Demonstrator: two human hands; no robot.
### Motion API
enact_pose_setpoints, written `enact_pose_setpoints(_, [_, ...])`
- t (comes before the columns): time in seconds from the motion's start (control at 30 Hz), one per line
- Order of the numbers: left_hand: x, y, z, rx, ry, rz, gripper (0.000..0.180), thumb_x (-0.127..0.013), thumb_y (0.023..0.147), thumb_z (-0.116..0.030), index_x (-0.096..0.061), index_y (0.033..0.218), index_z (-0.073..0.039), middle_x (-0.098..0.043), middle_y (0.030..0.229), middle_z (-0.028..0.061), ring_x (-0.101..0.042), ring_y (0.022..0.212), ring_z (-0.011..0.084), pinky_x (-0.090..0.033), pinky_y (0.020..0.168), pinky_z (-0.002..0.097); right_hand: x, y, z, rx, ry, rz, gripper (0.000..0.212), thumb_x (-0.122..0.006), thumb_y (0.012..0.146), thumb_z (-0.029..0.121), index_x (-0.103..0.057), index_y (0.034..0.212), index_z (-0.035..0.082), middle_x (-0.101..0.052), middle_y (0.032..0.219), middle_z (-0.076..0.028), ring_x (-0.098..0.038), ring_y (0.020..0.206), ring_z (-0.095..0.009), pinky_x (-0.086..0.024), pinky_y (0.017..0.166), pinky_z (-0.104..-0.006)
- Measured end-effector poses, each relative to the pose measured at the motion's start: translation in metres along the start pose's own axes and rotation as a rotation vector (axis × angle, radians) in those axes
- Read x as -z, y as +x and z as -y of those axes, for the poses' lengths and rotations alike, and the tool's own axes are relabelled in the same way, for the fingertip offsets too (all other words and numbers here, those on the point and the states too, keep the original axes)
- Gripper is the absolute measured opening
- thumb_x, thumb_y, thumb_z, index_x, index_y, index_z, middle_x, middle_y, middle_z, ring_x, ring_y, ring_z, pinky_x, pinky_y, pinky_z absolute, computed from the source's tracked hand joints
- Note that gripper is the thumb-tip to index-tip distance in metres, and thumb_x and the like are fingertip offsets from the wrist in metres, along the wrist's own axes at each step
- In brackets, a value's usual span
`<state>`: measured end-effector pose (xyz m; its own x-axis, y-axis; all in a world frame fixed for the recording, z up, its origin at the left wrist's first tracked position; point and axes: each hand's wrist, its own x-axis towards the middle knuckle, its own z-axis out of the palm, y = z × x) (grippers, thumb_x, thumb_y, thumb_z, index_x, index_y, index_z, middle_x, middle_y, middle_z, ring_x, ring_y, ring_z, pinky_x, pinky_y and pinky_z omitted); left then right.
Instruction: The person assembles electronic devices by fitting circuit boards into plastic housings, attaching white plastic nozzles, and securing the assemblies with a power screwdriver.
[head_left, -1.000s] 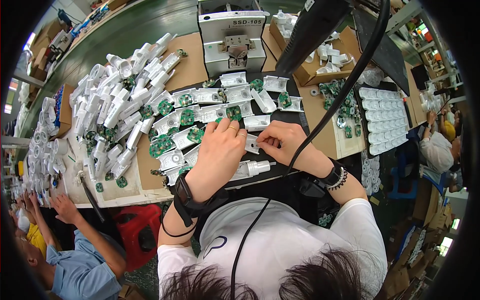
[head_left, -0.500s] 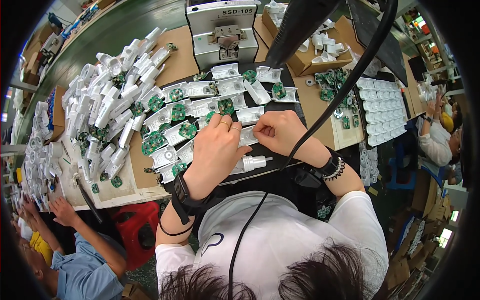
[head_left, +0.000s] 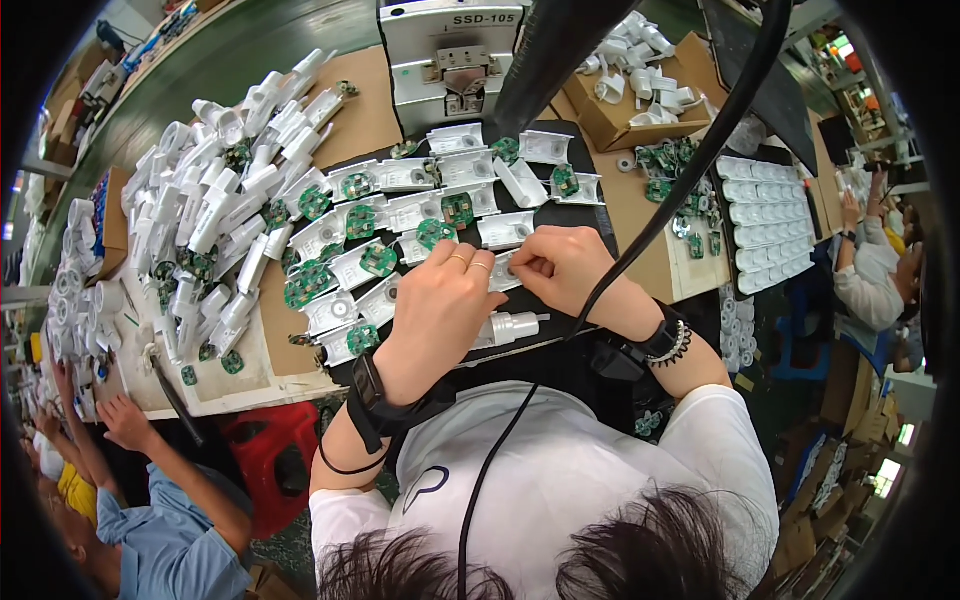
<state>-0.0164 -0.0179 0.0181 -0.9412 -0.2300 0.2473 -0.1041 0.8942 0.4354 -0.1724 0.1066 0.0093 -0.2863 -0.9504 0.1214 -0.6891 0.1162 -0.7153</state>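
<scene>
A white plastic housing (head_left: 505,274) lies open side up on the dark mat, between my two hands. My left hand (head_left: 438,312) arches over its left end, fingers bent and thumb along the near edge. At the right end, my right hand (head_left: 570,268) is closed in a pinch; its fingertips are partly hidden, and whatever is in them is too small to make out. Just beyond my left fingers sits a green circuit board (head_left: 435,233) in another half-shell. A white nozzle-ended tube part (head_left: 510,328) rests on the near side of the housing.
Rows of open shells with boards cover the mat (head_left: 585,215). A heap of white housings (head_left: 215,200) is at left. A silver machine (head_left: 450,60) stands behind, a carton (head_left: 640,115) and a filled tray (head_left: 765,220) at right. A black cable (head_left: 690,180) crosses in front.
The view has shifted slightly. Both hands keep nearly the same places around the housing, with only small finger movements.
</scene>
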Motion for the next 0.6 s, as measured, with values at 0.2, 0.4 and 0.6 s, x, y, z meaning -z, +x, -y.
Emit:
enact_pose_setpoints(0.2, [-0.002, -0.001, -0.005, 0.018, -0.042, 0.002, 0.027, -0.077, 0.072, -0.015, -0.058, 0.087, -0.002, -0.06, 0.086, 0.0089, -0.063, 0.08, 0.0259, -0.051, 0.065, 0.0342, 0.008, -0.007, -0.004, 0.139, -0.039, 0.054, 0.01, -0.065, 0.082, 0.001, -0.068, 0.091, -0.001, -0.065, 0.085, -0.013, -0.065, 0.073, -0.026, -0.052, 0.064, -0.0325])
enact_pose_setpoints(0.4, [-0.009, -0.008, -0.002, 0.034, -0.065, -0.032, 0.024, -0.076, 0.075, -0.02, -0.064, 0.092, -0.007, -0.062, 0.09, 0.0066, -0.064, 0.073, 0.025, -0.05, 0.058, 0.0355, 0.009, -0.009, -0.002, 0.254, -0.083, 0.069, 0.011, -0.063, 0.082, 0.006, -0.068, 0.091, 0.002, -0.063, 0.087, -0.009, -0.062, 0.081, -0.028, -0.049, 0.071, -0.0356])
enact_pose_setpoints(0.6, [-0.012, -0.007, 0.0, 0.023, -0.069, -0.018, 0.024, -0.075, 0.077, -0.018, -0.068, 0.098, -0.009, -0.062, 0.094, 0.0076, -0.065, 0.073, 0.0243, -0.051, 0.06, 0.0345, 0.014, -0.011, 0.003, 0.324, -0.319, 0.127, 0.016, -0.062, 0.085, 0.012, -0.067, 0.099, 0.005, -0.061, 0.087, -0.007, -0.061, 0.082, -0.025, -0.047, 0.074, -0.035])
